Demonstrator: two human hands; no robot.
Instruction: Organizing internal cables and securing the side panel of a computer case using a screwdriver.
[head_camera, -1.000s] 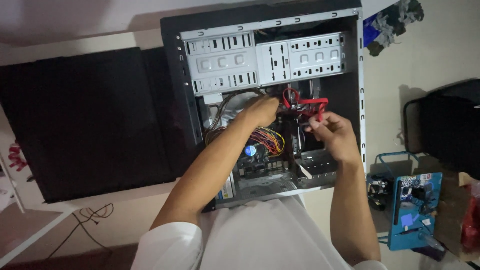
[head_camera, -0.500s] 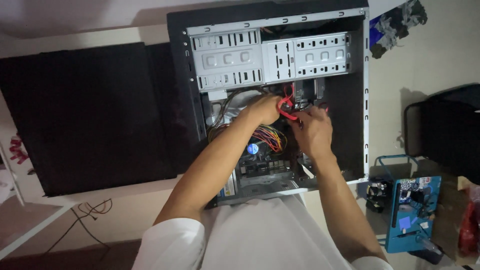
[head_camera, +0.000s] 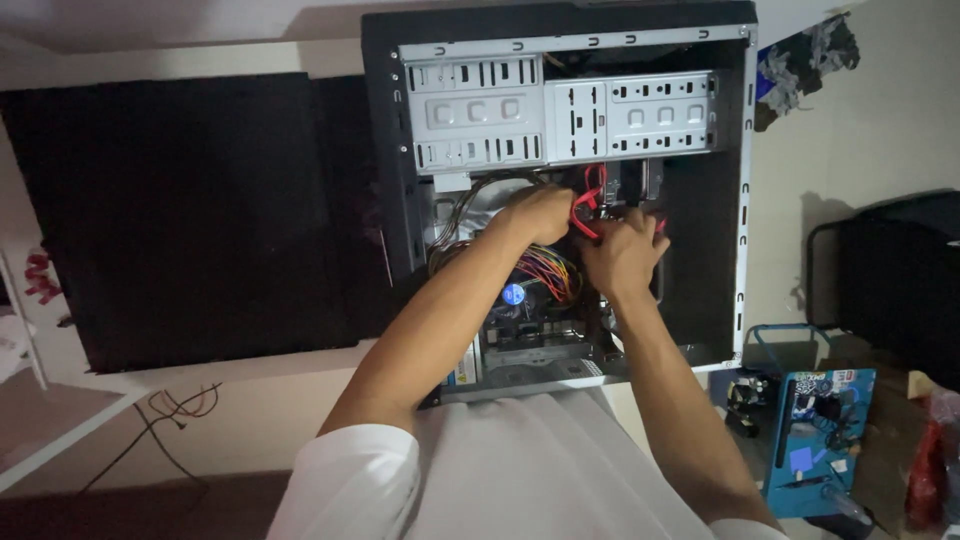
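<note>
Head view looks down into an open computer case (head_camera: 385, 150) lying on its side; the left hand (head_camera: 540, 212) is curled closed round a loop of red cable (head_camera: 583, 205) just under the drive cage (head_camera: 560, 112), and the right hand (head_camera: 625, 252) sits touching it from below, fingers bent onto the same red cable and the parts behind it, though whether it truly grips cannot be told; half a second ago the right hand lay lower and slightly more apart, and a second ago it was well off to the right holding the red cable in the open, so the two hands have drawn together; the left hand has hardly shifted; below the hands a bundle of coloured wires (head_camera: 548, 270) fans over the motherboard, beside a cooler with a blue round centre (head_camera: 513, 294); outward, a black side panel (head_camera: 190, 210) lies flat left of the case on a pale floor; loose thin cords (head_camera: 170, 410) trail at lower left; a blue tool tray (head_camera: 820, 440) stands at lower right, near a dark bag (head_camera: 900, 280); the room is dim.
</note>
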